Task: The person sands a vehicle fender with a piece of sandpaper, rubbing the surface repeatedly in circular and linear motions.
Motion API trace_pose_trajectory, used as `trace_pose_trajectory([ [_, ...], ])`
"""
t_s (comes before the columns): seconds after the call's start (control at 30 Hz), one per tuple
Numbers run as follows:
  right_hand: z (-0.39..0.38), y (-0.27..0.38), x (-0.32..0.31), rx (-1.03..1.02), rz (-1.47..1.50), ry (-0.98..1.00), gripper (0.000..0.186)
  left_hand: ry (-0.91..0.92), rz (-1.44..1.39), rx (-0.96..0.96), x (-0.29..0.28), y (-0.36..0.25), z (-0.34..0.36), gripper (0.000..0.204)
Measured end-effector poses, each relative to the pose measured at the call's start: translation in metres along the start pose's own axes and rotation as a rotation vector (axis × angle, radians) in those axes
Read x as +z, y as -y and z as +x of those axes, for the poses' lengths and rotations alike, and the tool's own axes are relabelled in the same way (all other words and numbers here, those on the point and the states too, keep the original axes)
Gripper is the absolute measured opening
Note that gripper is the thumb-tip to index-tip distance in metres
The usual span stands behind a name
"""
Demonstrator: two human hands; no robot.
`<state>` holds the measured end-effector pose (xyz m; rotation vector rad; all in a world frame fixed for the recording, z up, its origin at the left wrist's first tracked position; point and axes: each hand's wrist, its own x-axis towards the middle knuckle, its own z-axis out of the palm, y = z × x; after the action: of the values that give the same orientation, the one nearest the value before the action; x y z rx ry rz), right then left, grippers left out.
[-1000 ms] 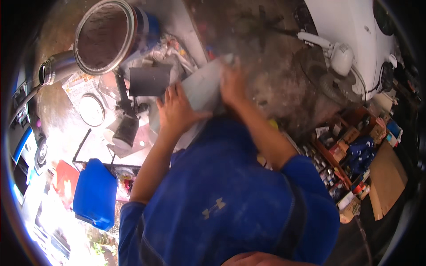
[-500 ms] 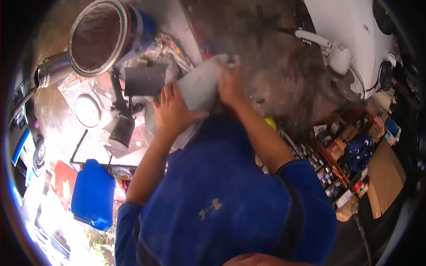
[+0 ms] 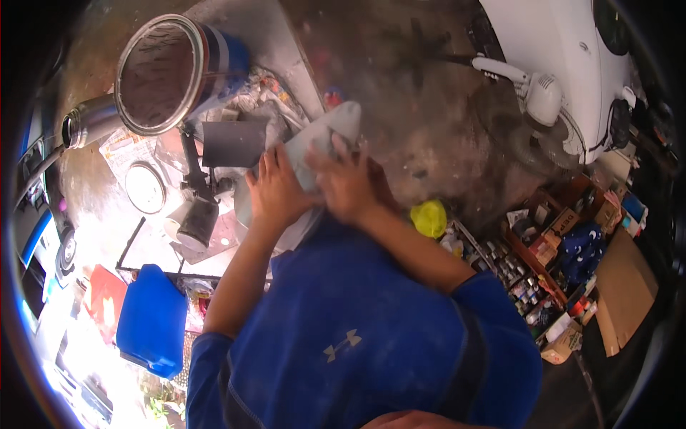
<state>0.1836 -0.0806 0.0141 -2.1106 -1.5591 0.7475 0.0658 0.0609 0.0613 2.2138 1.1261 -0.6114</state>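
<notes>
A long pale grey panel [image 3: 341, 123] with a rounded far end lies slanting in front of my body. My left hand [image 3: 275, 187] rests on its near left part, fingers spread and thumb stretched out to the right. My right hand [image 3: 346, 182] is over the panel's middle, right beside the left thumb. Motion smears its fingers, and whether anything is under them cannot be made out. A dark grey sheet [image 3: 232, 143] lies just left of the panel. Next to that sheet are a spray gun [image 3: 196, 179] and its dark cup [image 3: 198, 223].
A large blue drum [image 3: 227, 61] stands far left, near a round white lid [image 3: 145, 187]. A blue jerrycan [image 3: 151, 322] is near left. On the right are a yellow bundle [image 3: 429, 218], a wooden crate [image 3: 532, 250] of goods, cardboard [image 3: 625, 293], a fan [image 3: 544, 99] and a white car [image 3: 550, 36].
My right hand has moved from the panel's far end back toward me, close to the left hand. My left hand stays on the panel. The yellow bundle shows more fully now.
</notes>
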Motion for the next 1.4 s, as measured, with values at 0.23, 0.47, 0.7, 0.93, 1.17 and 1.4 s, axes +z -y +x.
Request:
trace_pose_trajectory([
  [0.23, 0.006, 0.008, 0.004, 0.031, -0.04, -0.068, 0.043, -0.004, -0.028, 0.015, 0.002, 0.003, 0.004, 0.136],
  [0.47, 0.023, -0.023, 0.005, 0.315, -0.055, -0.1, 0.047, 0.089, -0.035, -0.025, -0.009, -0.003, 0.002, 0.14],
  [0.7, 0.048, -0.069, 0.001, 0.385, -0.087, -0.137, 0.051, 0.07, -0.012, 0.018, -0.006, -0.008, 0.001, 0.139],
  [0.93, 0.049, -0.055, -0.018, 0.241, -0.088, -0.101, 0.044, -0.006, -0.029, 0.017, 0.007, 0.003, -0.006, 0.134],
  [1.17, 0.025, -0.033, -0.009, -0.23, -0.072, -0.088, 0.037, 0.005, -0.034, 0.022, 0.008, 0.006, -0.008, 0.143],
  [1.4, 0.013, 0.009, -0.015, -0.218, 0.161, 0.03, 0.037, -0.081, -0.072, 0.034, 0.023, 0.011, -0.001, 0.142],
])
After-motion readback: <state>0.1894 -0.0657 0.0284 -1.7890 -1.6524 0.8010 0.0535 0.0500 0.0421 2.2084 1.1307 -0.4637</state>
